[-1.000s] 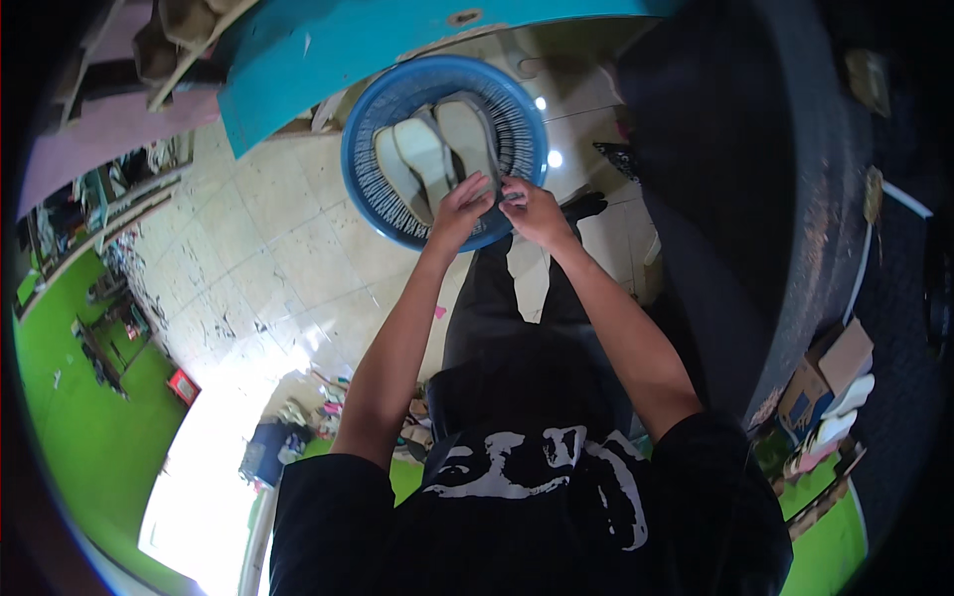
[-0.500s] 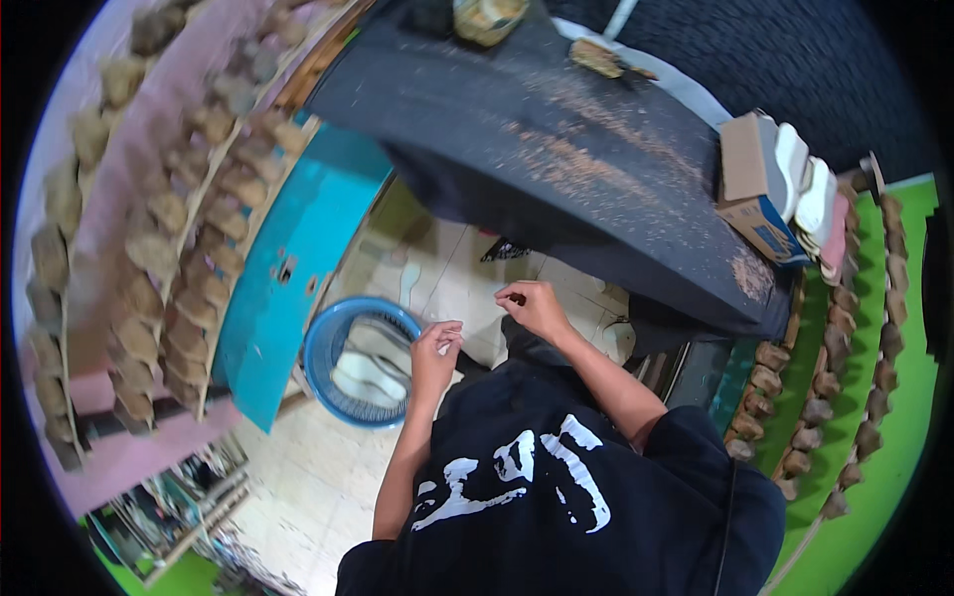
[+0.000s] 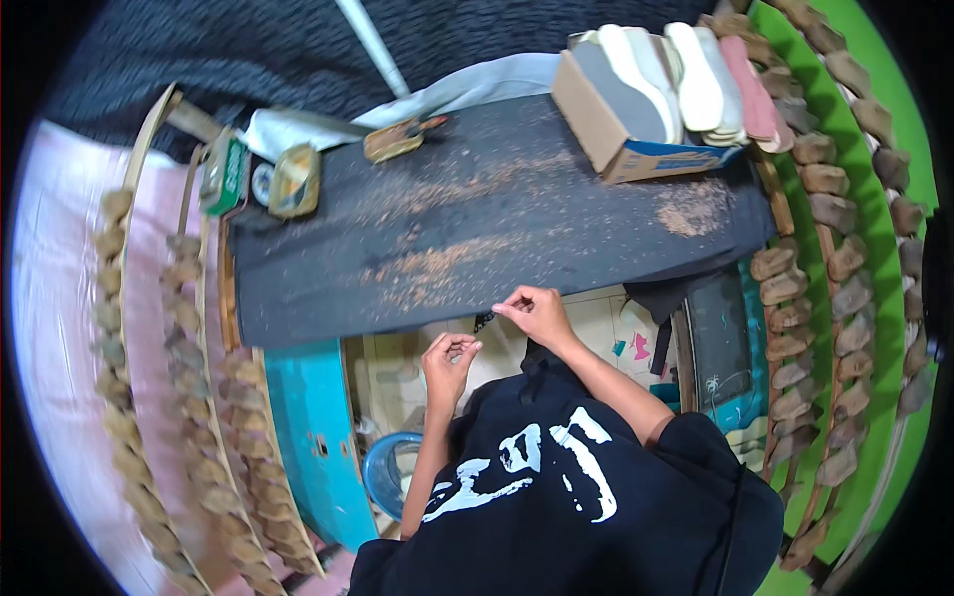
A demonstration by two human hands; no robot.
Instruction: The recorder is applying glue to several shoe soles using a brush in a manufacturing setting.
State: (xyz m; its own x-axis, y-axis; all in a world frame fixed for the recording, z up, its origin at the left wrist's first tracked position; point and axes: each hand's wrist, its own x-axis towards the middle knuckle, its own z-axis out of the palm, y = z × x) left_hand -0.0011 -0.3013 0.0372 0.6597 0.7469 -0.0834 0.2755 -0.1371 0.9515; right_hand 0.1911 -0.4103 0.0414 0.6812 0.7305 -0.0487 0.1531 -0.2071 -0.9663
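looks down on a long table draped in black cloth (image 3: 338,248), strewn with reddish-brown shavings (image 3: 437,266). shows a bare right hand (image 3: 537,318) just at the near edge of the table, thumb and forefinger pinched together at the tips, and a bare left hand (image 3: 449,372) lower and to the left, apart from the right one, fingers curled in toward the thumb; cannot tell of anything grasped in either. includes, at the table's far right, an open brown cardboard box with a blue side (image 3: 588,117), packed with flat, sole-shaped pieces in grey and white (image 3: 636,84). places more white, grey and pink soles (image 3: 747,89) along the box's right side; cannot tell how far inside. sets a shallow yellowish container (image 3: 295,181) at the far left, with something pale in it, just beside a green-and-white tin (image 3: 225,174), contents too small to tell. leaves a round blue plastic basin (image 3: 370,475) on the floor below, partly hidden behind the left forearm, with only a pale patch of its contents showing.
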